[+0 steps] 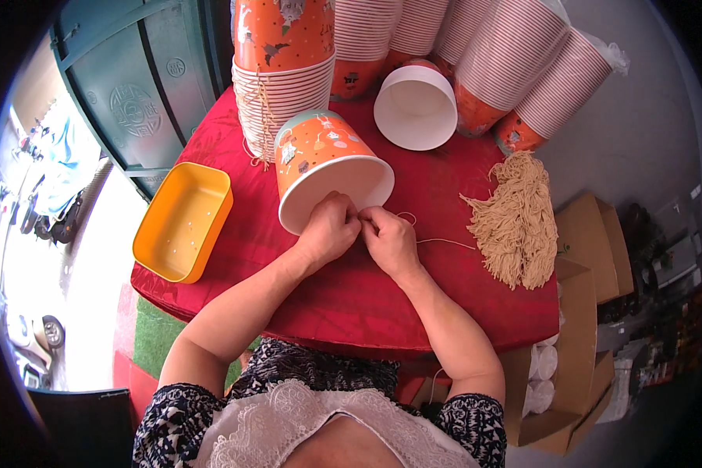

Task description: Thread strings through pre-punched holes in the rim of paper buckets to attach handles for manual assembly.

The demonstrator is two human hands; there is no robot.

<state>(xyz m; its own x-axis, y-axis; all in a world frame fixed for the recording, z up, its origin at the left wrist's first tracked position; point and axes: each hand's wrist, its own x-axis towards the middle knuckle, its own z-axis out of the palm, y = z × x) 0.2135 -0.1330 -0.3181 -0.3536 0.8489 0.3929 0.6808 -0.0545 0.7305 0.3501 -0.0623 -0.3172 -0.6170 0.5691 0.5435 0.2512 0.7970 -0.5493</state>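
Note:
An orange paper bucket [327,144] with printed figures lies tipped on its side, its white open mouth facing me. At the lower edge of its rim, my left hand [329,228] is closed in a pinch, with its fingers partly inside the mouth. My right hand [390,240] pinches close beside it, the fingertips of both hands almost meeting. A thin pale string [444,241] loops out by my right hand and runs right; its end between my fingers is hidden. To the right lies a heap of beige cords [515,222].
A yellow plastic tub [210,234] with small white bits stands left on the red-covered table [351,300]. Behind are a bucket stack with cords hanging on it [285,109], another tipped bucket [416,108] and several wrapped stacks [515,58]. Cardboard boxes [573,327] stand right of the table.

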